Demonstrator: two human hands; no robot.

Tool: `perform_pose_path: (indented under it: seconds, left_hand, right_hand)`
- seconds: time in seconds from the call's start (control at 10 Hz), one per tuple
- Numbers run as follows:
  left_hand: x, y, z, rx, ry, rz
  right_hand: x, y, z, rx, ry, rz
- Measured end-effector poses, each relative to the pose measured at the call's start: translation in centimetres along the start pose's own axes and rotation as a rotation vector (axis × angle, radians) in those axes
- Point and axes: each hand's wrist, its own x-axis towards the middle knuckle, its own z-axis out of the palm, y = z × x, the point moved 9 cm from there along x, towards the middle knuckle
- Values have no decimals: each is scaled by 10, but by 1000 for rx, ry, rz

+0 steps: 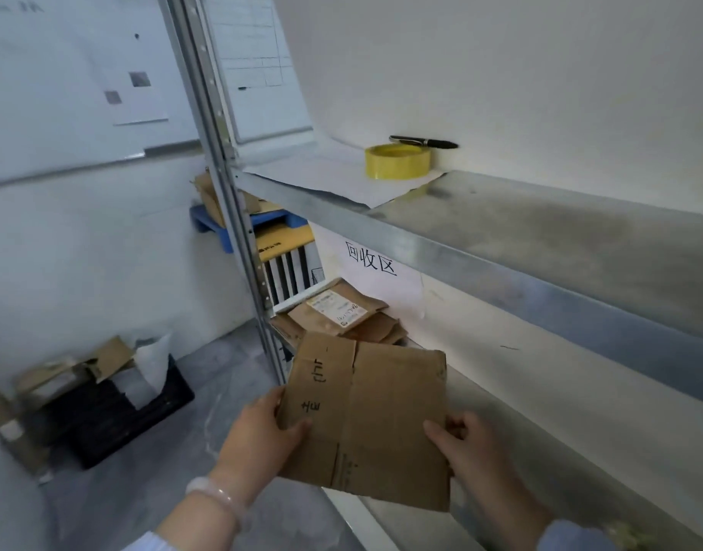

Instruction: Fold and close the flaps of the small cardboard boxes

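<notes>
Judging from the head view, the task has scarcely begun: the cardboard box (366,423) is flat, not erected, no flap folded or closed. It is held in the air before the metal shelf (541,232), above the floor. Left hand (262,435) pinches its left edge, thumb on top; right hand (465,443) grips its right edge likewise. Surface is worn brown card, creased, with handwritten marks. More flattened cartons (342,316) lie on a lower shelf beyond.
</notes>
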Motion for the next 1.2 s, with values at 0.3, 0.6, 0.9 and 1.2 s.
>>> perform_pose_path:
  seconds: [0.3,0.6,0.9,1.2]
  left_hand:
    - [148,-24,-29,75,-16,40]
    - [308,-17,-20,250,-208,201]
    - [382,-28,47,475,-416,368]
    - [340,23,48,358,-196,940]
  right_hand:
    - [104,-70,73,-103,3,-26]
    - [178,-85,131,-82,161,137]
    - [182,-72,158,-31,380,329]
    - [127,-80,136,-429,564,273]
